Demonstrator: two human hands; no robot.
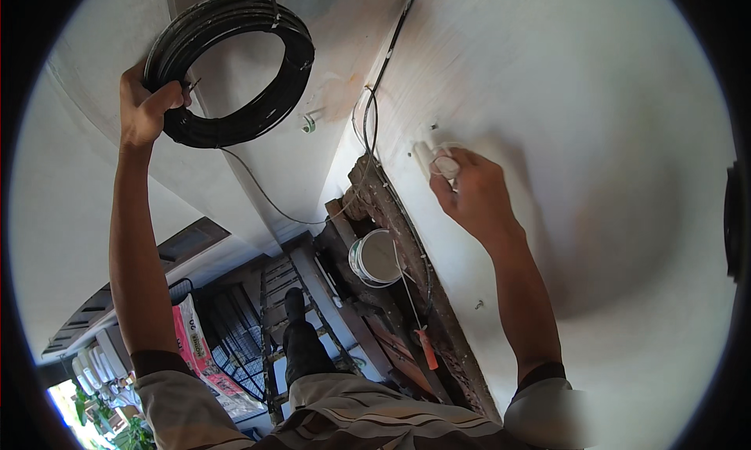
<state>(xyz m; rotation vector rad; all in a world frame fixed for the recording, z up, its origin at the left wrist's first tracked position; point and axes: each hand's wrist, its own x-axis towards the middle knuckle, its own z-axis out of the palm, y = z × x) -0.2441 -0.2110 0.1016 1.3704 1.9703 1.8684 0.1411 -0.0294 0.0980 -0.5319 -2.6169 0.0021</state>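
High on the left, my left hand [147,109] is closed around the lower left side of a coil of black cable [176,55]. A thin wire [262,190] runs from under the coil toward the wall corner. My right hand [483,199] is up against the white wall, thumb and fingers pinched on a small round whitish thing [447,167]; its kind is unclear. A pale, short upright piece [423,157] shows at the wall beside those fingertips, slightly blurred. Black cables [389,55] come down the corner between the two hands.
Below is a rough brown ledge [407,235] with a white bucket [381,258] beside it. An orange-handled tool [427,350] hangs near the ledge. My leg [303,340] is by a ladder [274,293]. A hook [308,124] projects from the white surface. A red-and-white sack [205,344] lies lower left.
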